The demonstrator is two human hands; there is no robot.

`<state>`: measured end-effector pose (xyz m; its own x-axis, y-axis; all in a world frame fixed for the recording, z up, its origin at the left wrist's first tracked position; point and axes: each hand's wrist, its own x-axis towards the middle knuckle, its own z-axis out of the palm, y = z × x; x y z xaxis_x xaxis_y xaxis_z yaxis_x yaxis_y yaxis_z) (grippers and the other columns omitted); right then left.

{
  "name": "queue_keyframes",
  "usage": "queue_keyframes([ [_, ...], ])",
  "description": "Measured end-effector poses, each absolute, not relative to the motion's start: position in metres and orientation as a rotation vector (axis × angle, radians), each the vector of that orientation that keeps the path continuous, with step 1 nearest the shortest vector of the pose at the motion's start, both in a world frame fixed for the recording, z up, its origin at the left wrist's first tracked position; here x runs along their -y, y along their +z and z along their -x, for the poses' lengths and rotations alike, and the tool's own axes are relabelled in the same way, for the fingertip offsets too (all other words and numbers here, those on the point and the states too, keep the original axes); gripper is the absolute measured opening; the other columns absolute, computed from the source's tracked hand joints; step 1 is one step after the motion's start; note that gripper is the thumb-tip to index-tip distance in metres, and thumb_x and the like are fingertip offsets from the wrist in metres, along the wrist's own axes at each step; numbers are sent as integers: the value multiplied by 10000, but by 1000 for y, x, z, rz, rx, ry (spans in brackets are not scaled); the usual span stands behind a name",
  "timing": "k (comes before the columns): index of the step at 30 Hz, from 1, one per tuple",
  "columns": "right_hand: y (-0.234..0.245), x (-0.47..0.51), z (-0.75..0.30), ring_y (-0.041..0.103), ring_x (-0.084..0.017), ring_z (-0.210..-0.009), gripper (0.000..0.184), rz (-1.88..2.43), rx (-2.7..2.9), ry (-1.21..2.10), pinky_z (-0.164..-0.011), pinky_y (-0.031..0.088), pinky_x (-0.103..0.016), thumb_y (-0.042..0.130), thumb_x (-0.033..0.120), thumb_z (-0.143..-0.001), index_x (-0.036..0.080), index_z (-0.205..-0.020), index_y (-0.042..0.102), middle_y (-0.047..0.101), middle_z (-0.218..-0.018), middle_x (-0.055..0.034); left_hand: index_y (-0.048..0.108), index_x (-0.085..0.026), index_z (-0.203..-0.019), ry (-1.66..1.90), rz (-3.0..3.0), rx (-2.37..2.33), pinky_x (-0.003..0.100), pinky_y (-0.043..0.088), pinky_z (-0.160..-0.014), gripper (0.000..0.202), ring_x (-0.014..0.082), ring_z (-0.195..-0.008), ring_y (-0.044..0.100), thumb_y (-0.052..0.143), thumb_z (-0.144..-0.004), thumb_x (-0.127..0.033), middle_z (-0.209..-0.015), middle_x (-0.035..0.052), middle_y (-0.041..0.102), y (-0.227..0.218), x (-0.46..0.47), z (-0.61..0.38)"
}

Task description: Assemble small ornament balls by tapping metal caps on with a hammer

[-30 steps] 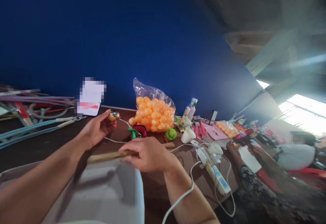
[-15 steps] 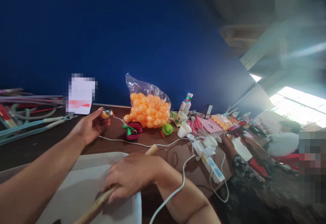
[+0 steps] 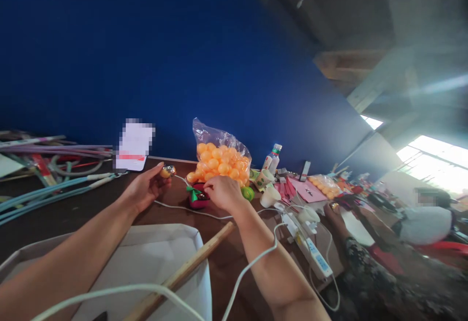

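Observation:
My left hand is closed on a shiny metallic ball, held between thumb and fingers above the table. At the small dark-red pouch with a green ribbon, my right hand has its fingers bent together over the opening. Small shiny pieces show inside the pouch, but what the right fingertips grip is hidden. A wooden handle lies slanting across the white tray, below both hands. Its lower end runs out of view, near a dark piece at the bottom edge.
A clear bag of orange balls stands behind the pouch. White cables cross the foreground, leading toward a power strip. A phone leans on the blue wall, beside bundled rods. Another person's arm is at right.
My right hand has let go of the wooden handle and moved up to the dark-red pouch. My left hand still holds the metallic ball. The view has shifted slightly.

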<state>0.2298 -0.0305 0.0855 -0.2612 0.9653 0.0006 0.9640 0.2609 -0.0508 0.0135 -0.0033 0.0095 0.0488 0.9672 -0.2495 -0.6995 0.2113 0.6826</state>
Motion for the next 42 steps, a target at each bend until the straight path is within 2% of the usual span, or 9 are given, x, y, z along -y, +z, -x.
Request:
queue_keyframes([
  [4,86,22,-217,700,-236,-915,217,1903,2715,3,-668,469,-289,565,234,-827,261,-861,778,774,-953,-32,671,-81,-863,1335,-439,-757,214,557,-491,187,118,-511,655,546,-961,-179,-703,63,721,6,2,-13],
  [9,83,16,-205,713,-274,-898,184,1928,2803,-78,-659,482,-303,620,300,-805,194,-845,765,770,-971,-97,685,-87,-860,1321,-446,-726,213,547,-482,201,123,-504,646,547,-958,-195,-683,66,707,3,1,-12],
  [15,80,5,-203,714,-276,-912,155,1929,2849,-94,-664,492,-296,643,273,-768,222,-854,761,776,-965,-67,680,-122,-821,1342,-438,-739,214,545,-483,174,126,-495,645,578,-935,-203,-667,66,700,0,-2,-13],
  [20,73,-5,-203,716,-256,-861,110,1956,2878,-76,-638,482,-268,680,196,-700,235,-772,754,774,-880,-36,682,-125,-804,1342,-425,-742,214,545,-471,179,119,-492,638,576,-932,-193,-693,67,705,3,-1,-15],
  [23,69,-9,-204,714,-241,-845,144,1957,2888,-59,-632,475,-258,681,163,-674,257,-758,751,768,-860,-13,684,-111,-815,1334,-404,-765,212,540,-458,200,112,-480,629,552,-946,-185,-697,66,705,7,0,-15],
  [28,68,-9,-211,704,-243,-897,207,1873,2924,1,-646,464,-264,664,168,-693,291,-827,762,769,-928,-3,680,-104,-820,1336,-399,-783,209,539,-462,188,115,-493,638,560,-942,-179,-701,71,708,10,2,-16],
  [37,85,2,-218,689,-200,-842,152,1830,2808,135,-630,418,-251,657,220,-755,303,-832,757,762,-891,27,690,-119,-804,1329,-402,-794,212,540,-467,187,115,-494,636,575,-932,-191,-717,77,721,8,1,-16],
  [42,95,13,-227,681,-189,-861,170,1807,2525,252,-715,465,-274,627,207,-805,292,-876,756,764,-927,22,701,-96,-813,1310,-396,-793,210,534,-459,231,115,-492,635,549,-951,-202,-716,84,720,9,2,-15],
])
